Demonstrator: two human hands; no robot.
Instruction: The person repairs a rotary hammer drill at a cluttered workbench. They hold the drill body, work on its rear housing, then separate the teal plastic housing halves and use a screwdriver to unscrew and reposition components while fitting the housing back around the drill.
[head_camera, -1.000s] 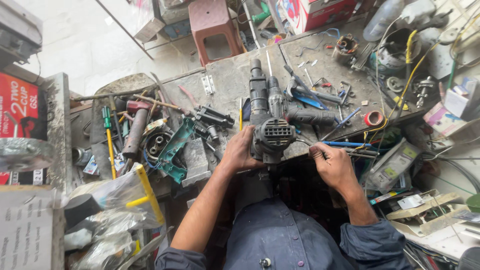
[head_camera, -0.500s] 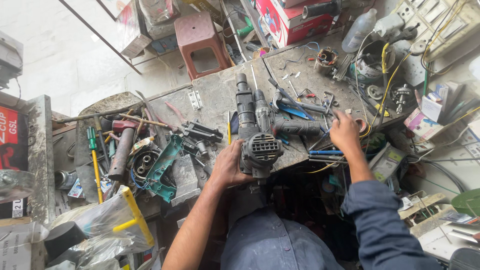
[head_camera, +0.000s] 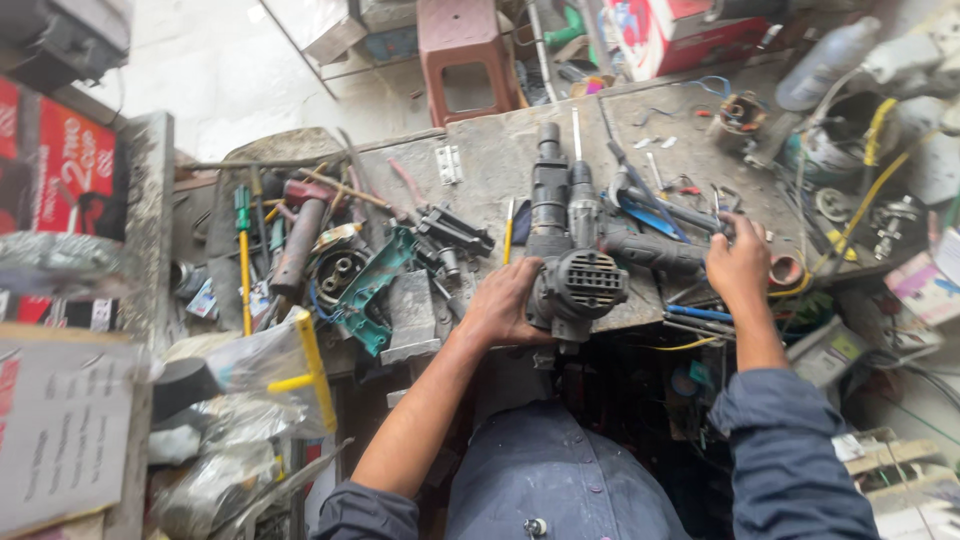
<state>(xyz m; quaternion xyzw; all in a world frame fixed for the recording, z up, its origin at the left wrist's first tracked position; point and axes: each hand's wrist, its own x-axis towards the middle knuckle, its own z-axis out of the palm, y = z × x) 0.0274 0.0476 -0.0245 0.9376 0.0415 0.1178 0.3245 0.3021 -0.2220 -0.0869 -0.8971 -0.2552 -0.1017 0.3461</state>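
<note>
While the rotary hammer drill (head_camera: 570, 250) lies nose-away at the near edge of the workbench (head_camera: 500, 150), I see the left hand (head_camera: 505, 305) clamped on its vented motor end, steadying it. Right hand (head_camera: 738, 265), fingers curled, is among loose tools right of the drill; grip there I can't tell.

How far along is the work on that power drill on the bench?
Already done: the drill lies flat on the bench, vented motor end toward the person. In hand: the left hand steadies the motor end; the right hand reaches among loose tools by the side handle. Left: the housing looks closed, so any opening up seems ahead.
</note>
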